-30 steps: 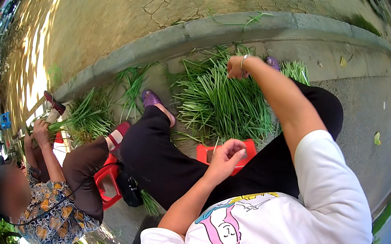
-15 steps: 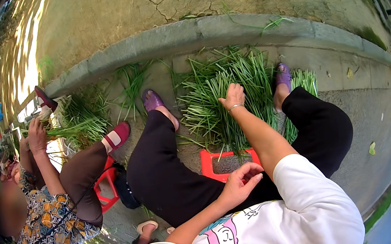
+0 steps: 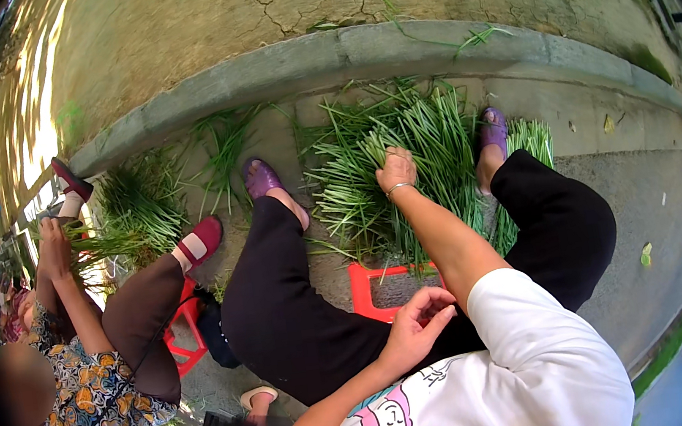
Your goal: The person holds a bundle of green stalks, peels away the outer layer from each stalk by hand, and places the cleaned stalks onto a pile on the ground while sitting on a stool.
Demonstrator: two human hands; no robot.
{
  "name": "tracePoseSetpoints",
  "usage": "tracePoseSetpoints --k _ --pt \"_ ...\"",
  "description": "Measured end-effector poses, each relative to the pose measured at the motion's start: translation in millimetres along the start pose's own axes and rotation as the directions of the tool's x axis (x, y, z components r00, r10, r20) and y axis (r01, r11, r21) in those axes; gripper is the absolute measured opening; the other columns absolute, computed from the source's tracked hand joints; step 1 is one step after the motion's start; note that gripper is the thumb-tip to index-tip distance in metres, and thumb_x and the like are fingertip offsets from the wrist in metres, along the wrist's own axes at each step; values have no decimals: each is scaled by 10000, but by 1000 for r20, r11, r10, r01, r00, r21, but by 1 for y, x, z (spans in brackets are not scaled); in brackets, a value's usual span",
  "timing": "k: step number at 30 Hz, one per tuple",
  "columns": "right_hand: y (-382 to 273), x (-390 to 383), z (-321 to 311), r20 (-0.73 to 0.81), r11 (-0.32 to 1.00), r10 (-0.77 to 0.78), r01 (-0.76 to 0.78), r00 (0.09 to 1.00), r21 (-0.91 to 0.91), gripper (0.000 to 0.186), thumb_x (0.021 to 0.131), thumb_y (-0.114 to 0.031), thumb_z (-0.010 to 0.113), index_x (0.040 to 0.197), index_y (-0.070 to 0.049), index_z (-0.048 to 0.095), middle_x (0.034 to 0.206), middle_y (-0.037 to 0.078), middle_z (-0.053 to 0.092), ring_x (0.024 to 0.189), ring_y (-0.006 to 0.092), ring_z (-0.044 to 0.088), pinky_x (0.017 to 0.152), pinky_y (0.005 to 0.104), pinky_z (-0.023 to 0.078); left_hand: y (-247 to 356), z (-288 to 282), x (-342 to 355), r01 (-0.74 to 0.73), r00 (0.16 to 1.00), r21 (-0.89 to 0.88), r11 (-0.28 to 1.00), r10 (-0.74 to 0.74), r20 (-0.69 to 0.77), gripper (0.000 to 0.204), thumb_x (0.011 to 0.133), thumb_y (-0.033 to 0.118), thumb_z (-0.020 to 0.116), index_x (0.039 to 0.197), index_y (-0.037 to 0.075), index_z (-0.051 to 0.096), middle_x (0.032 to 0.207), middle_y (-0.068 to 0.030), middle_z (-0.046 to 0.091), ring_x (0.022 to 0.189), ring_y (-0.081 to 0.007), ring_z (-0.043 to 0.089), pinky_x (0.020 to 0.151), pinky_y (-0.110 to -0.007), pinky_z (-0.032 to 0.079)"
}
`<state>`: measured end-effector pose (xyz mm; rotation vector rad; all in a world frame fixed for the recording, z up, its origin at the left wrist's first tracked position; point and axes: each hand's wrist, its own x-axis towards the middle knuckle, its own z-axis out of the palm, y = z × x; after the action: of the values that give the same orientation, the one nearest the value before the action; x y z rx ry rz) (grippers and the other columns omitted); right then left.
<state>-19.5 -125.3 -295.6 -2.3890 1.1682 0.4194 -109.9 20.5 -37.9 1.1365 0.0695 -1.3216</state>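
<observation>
A wide heap of green stalks [image 3: 403,163] lies on the pavement between the seated person's feet. The right hand [image 3: 396,170] presses into it, fingers buried, grip unclear. The left hand [image 3: 415,327] hovers by a red stool [image 3: 364,287], fingers loosely curled, empty.

A loose heap of long green chives [image 3: 427,147] lies spread on the pavement beside the kerb

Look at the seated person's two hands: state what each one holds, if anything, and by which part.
The right hand reaches down onto the pile of green chives; whether it grips any stalks cannot be told. The left hand hovers at the lap, fingers curled; nothing visible in it.
</observation>
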Motion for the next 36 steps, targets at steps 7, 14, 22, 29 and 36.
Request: tracePoseSetpoints --k 7,14,22,29,36 --pt "16 12 2 123 920 165 -198 979 340 387 654 -128 653 997 -46 495 1009 185 588 931 352 557 805 412 454 0 4 1 -66 998 7 998 66 11 118 875 78 523 988 44 521 900 7 564 830 -54 535 739 -202 426" --pt "-3 4 -13 159 967 145 -174 977 186 421 646 -219 717 996 -52 552 986 158 608 934 325 570 795 405 472 -3 3 1 -30 1000 4 1000 30 -7 121 876 81 523 991 44 520 894 13 560 826 -49 531 737 -197 424" --pt "11 16 11 24 995 20 -22 1000 98 331 644 -176 676 948 -73 594 949 161 616 904 318 577 780 395 478 -9 5 2 -67 998 2 998 67 -16 129 876 80 525 999 43 513 897 10 566 818 -50 534 731 -197 427" --pt "19 11 -1 144 932 10 -61 990 357 433 614 -206 632 1027 -95 564 941 182 613 884 345 575 784 393 459 -7 1 1 -54 998 12 998 54 -8 128 869 60 523 989 17 516 922 -21 556 868 -80 540 797 -224 439" --pt "41 14 -7 272 875 -169 17 947 485 446 543 -205 689 958 -61 614 910 147 625 839 314 588 747 360 465 -13 2 1 -140 990 33 990 140 -16 129 865 73 534 985 29 516 895 -2 552 842 -68 537 772 -221 439"
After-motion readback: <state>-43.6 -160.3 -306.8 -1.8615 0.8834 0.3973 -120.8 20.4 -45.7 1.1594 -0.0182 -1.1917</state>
